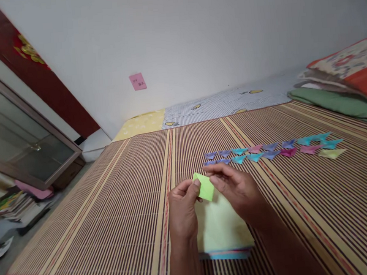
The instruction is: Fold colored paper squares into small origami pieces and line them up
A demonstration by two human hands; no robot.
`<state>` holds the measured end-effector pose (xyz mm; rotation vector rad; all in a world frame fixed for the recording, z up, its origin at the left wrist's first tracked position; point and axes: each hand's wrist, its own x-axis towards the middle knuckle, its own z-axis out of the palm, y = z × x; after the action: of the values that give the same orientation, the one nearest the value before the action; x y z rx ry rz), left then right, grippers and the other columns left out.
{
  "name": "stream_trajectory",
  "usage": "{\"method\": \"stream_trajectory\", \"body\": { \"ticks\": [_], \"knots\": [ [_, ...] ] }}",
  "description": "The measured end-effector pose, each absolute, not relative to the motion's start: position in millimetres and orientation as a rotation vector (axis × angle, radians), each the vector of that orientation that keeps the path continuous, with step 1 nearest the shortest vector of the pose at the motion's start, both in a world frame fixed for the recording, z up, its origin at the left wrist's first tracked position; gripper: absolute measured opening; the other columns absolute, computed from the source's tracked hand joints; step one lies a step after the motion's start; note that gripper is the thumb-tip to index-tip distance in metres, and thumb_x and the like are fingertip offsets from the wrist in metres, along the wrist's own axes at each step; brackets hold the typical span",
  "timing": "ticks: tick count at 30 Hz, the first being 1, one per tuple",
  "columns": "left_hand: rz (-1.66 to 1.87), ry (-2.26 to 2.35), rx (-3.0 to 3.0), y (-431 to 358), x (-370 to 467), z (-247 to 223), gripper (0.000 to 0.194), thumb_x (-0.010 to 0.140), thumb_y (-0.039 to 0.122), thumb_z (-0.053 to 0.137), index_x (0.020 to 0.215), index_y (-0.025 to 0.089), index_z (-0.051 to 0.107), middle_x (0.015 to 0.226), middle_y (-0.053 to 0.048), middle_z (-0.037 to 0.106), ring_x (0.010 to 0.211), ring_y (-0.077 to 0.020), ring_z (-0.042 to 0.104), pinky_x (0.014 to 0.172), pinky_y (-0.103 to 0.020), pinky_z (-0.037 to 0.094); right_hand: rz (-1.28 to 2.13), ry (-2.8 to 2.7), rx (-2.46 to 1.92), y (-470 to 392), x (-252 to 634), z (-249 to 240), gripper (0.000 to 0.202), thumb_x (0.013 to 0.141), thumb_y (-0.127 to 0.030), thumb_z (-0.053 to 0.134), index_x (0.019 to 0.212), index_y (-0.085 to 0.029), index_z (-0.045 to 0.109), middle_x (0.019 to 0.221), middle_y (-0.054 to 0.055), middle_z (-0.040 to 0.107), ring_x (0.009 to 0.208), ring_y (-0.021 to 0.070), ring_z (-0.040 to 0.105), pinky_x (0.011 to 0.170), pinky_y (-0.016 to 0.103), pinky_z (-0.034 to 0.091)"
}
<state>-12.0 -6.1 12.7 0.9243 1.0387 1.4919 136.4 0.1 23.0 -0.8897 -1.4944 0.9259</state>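
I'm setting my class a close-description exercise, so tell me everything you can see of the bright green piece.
The bright green piece is small, flat and roughly four-sided, like thin paper, apparently folded; its layers are indistinct. It is held tilted, near the far end of the pale-topped stack. The left grip pinches its left side, thumb on the visible face. The right grip is at its right edge; contact is unclear.

Two short rows of dark handwriting (140, 84), on a square pink paper note (137, 78), stuck to the plain white wall (213, 37) ahead of me, strokes too small and blurred for me to read
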Motion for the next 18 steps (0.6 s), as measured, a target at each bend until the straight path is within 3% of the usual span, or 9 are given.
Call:
{"method": "stream_trajectory", "body": {
  "ticks": [2,8,13,18],
  "knots": [
    [1.492,1.04,0.891,-5.6,-12.3,13.4,0.028,0.071,0.038,0.086,0.065,0.014,0.074,0.058,0.001,0.059,0.056,-0.0097,0.046,0.054,-0.021,0.036,0.838,-1.573,-0.884,-0.4,136.2,24.3,0.02,0.094,-0.026,0.064,0.111,-0.022,0.072,0.108,0.007,0.073,0.1,0.0222,0.067,0.087,0.036,0.052],
    [1.418,1.03,1.052,-8.7,-15.3,14.1,0.025,0.08,0.038,0.081,0.073,0.014,0.079,0.062,0.0,0.062,0.06,-0.011,0.05,0.058,-0.022,0.039,0.74,-1.539,-0.897,0.2,130.8,21.6,0.013,0.095,-0.023,0.062,0.097,-0.021,0.074,0.088,0.004,0.069,0.082,0.0195,0.065,0.072,0.033,0.05],
    [1.403,1.048,1.09,-10.6,-15.6,16.8,0.025,0.079,0.038,0.081,0.074,0.014,0.08,0.063,-0.001,0.064,0.06,-0.0112,0.051,0.058,-0.022,0.039,0.677,-1.574,-0.875,-2.9,130.4,23.0,0.011,0.094,-0.02,0.064,0.091,-0.021,0.075,0.086,0.003,0.068,0.083,0.0191,0.065,0.074,0.033,0.05],
    [1.454,1.023,0.862,-6.0,-18.9,15.3,0.028,0.07,0.038,0.088,0.066,0.013,0.076,0.057,0.001,0.061,0.053,-0.0085,0.047,0.051,-0.02,0.035,0.683,-1.711,-0.805,-3.4,135.9,25.6,0.028,0.092,-0.008,0.053,0.107,-0.023,0.073,0.107,0.005,0.069,0.105,0.0205,0.065,0.092,0.037,0.051]
  ]
}}
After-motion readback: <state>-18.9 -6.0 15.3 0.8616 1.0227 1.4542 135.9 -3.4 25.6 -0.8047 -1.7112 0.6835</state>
